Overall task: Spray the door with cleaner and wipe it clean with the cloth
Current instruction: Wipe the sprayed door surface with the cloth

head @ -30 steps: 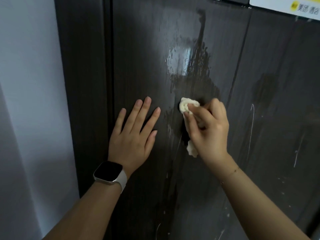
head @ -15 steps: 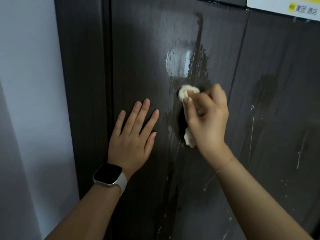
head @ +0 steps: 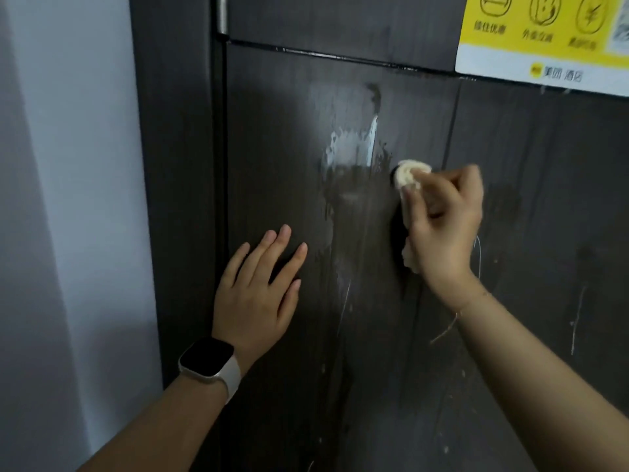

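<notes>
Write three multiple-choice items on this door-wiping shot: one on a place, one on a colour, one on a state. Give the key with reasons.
1. Where is the cloth?
A. Draped over the watch
B. In the right hand, against the door
C. Under the left hand

2. What colour is the sticker's upper part?
A. Yellow
B. Red
C. Green

3. How does the left hand lie?
A. Fisted
B. Pinching the cloth
C. Flat, fingers straight on the door

Key: 1 B, the bunched cloth pokes out of the gripping right hand at the door; 2 A, the sticker top is yellow; 3 C, its palm is spread on the panel.
</notes>
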Tool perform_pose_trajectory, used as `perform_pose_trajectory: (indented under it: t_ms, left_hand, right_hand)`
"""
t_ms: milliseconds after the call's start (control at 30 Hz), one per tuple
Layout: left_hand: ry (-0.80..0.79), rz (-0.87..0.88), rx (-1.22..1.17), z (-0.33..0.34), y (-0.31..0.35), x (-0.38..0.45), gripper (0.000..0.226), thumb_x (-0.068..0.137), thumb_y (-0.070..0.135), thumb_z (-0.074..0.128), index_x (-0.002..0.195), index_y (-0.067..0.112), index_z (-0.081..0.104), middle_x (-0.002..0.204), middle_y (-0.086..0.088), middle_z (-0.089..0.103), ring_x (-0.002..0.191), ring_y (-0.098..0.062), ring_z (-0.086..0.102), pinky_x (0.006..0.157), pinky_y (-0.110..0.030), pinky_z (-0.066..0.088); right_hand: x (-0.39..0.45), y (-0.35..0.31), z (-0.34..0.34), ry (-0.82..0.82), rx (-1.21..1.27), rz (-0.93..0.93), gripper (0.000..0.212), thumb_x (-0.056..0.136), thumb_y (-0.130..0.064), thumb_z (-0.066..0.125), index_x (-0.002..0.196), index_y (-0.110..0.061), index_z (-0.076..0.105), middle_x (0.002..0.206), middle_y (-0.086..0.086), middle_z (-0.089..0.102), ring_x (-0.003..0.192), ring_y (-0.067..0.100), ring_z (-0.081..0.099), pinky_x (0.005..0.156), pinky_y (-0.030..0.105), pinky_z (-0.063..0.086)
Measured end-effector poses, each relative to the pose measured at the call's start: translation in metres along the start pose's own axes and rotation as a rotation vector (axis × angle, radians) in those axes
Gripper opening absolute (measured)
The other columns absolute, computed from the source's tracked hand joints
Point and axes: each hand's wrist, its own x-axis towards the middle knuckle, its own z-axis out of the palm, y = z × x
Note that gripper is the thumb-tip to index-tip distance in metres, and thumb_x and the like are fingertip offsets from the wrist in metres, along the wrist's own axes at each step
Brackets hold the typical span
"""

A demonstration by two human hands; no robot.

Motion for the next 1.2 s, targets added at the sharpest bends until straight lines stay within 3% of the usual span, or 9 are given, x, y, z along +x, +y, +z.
perform_pose_trajectory:
  t_ms: [100, 233, 300, 500, 567, 767, 900, 1000, 1200]
  left_hand:
    - [0.057, 0.039, -0.041, -0.019, -0.016, 0.02, 0.044, 0.092, 0.015, 0.051, 0.136, 0.016, 0.053, 0.146, -0.011, 0.043, 0.13, -0.026, 0.042, 0.11, -0.038, 0.027]
    - [0.146, -0.135, 0.069, -0.039, -0.042, 0.056, 0.05, 0.098, 0.021, 0.046, 0.147, 0.016, 0.036, 0.157, -0.012, 0.024, 0.144, -0.028, 0.023, 0.119, -0.043, 0.009]
    - [0.122, -0.247, 0.127, -0.04, -0.052, 0.062, 0.055, 0.101, 0.027, 0.04, 0.153, 0.014, 0.024, 0.161, -0.012, 0.016, 0.148, -0.026, 0.015, 0.12, -0.047, 0.007]
    - [0.129, -0.28, 0.162, -0.03, -0.06, 0.053, 0.059, 0.102, 0.026, 0.028, 0.155, 0.01, 0.004, 0.162, -0.006, 0.003, 0.15, -0.02, 0.003, 0.121, -0.046, 0.0]
    - [0.138, -0.318, 0.177, -0.03, -0.061, 0.053, 0.06, 0.102, 0.027, 0.029, 0.155, 0.009, 0.007, 0.162, -0.013, 0.004, 0.15, -0.028, 0.003, 0.121, -0.048, 0.0]
    - [0.117, -0.321, 0.214, -0.032, -0.06, 0.052, 0.06, 0.101, 0.027, 0.032, 0.154, 0.01, 0.01, 0.161, -0.019, 0.009, 0.149, -0.034, 0.007, 0.119, -0.054, 0.013]
    - [0.14, -0.311, 0.2, -0.029, -0.062, 0.051, 0.059, 0.101, 0.025, 0.035, 0.154, 0.008, 0.014, 0.161, -0.019, 0.01, 0.149, -0.032, 0.008, 0.119, -0.053, 0.014]
    - [0.144, -0.307, 0.201, -0.028, -0.063, 0.05, 0.059, 0.101, 0.026, 0.034, 0.154, 0.008, 0.014, 0.161, -0.019, 0.01, 0.149, -0.032, 0.008, 0.12, -0.052, 0.012]
    - [0.115, -0.312, 0.186, -0.031, -0.062, 0.05, 0.06, 0.101, 0.027, 0.032, 0.154, 0.008, 0.01, 0.161, -0.019, 0.007, 0.149, -0.033, 0.005, 0.119, -0.053, 0.012]
  right_hand:
    - [-0.013, -0.017, 0.019, 0.064, 0.061, 0.049, 0.016, 0.09, -0.003, 0.061, 0.103, -0.001, 0.07, 0.095, 0.007, 0.045, 0.091, 0.025, 0.044, 0.08, 0.031, 0.04]
    - [-0.074, -0.051, 0.038, -0.425, 0.04, -0.507, 0.025, 0.084, 0.0, 0.062, 0.109, 0.0, 0.066, 0.093, 0.016, 0.055, 0.082, 0.028, 0.047, 0.067, 0.038, 0.042]
    - [-0.061, -0.045, 0.034, -0.508, -0.003, -0.617, 0.023, 0.084, -0.002, 0.063, 0.108, -0.002, 0.067, 0.092, 0.015, 0.057, 0.079, 0.031, 0.05, 0.065, 0.04, 0.043]
    - [0.039, -0.012, 0.01, 0.077, -0.019, -0.019, 0.012, 0.089, -0.01, 0.064, 0.095, -0.001, 0.07, 0.088, 0.011, 0.045, 0.088, 0.021, 0.042, 0.076, 0.028, 0.033]
    - [0.025, -0.031, 0.027, 0.084, 0.018, 0.011, 0.013, 0.089, -0.006, 0.062, 0.097, 0.0, 0.07, 0.088, 0.017, 0.047, 0.088, 0.021, 0.04, 0.076, 0.029, 0.034]
    - [-0.015, -0.066, 0.044, -0.388, 0.032, -0.575, 0.016, 0.089, -0.005, 0.063, 0.102, 0.002, 0.069, 0.084, 0.017, 0.053, 0.076, 0.03, 0.047, 0.061, 0.038, 0.039]
    - [0.06, -0.03, 0.021, -0.007, -0.025, -0.185, 0.015, 0.091, -0.013, 0.062, 0.091, 0.0, 0.069, 0.087, 0.012, 0.046, 0.085, 0.031, 0.049, 0.075, 0.029, 0.036]
    - [0.07, -0.037, 0.032, 0.146, -0.006, -0.006, 0.015, 0.09, -0.013, 0.06, 0.095, -0.002, 0.07, 0.088, 0.008, 0.04, 0.085, 0.032, 0.049, 0.075, 0.039, 0.041]
    - [0.003, -0.098, 0.064, -0.315, 0.032, -0.626, 0.012, 0.081, 0.0, 0.068, 0.092, 0.003, 0.069, 0.081, 0.017, 0.054, 0.072, 0.031, 0.048, 0.056, 0.04, 0.04]
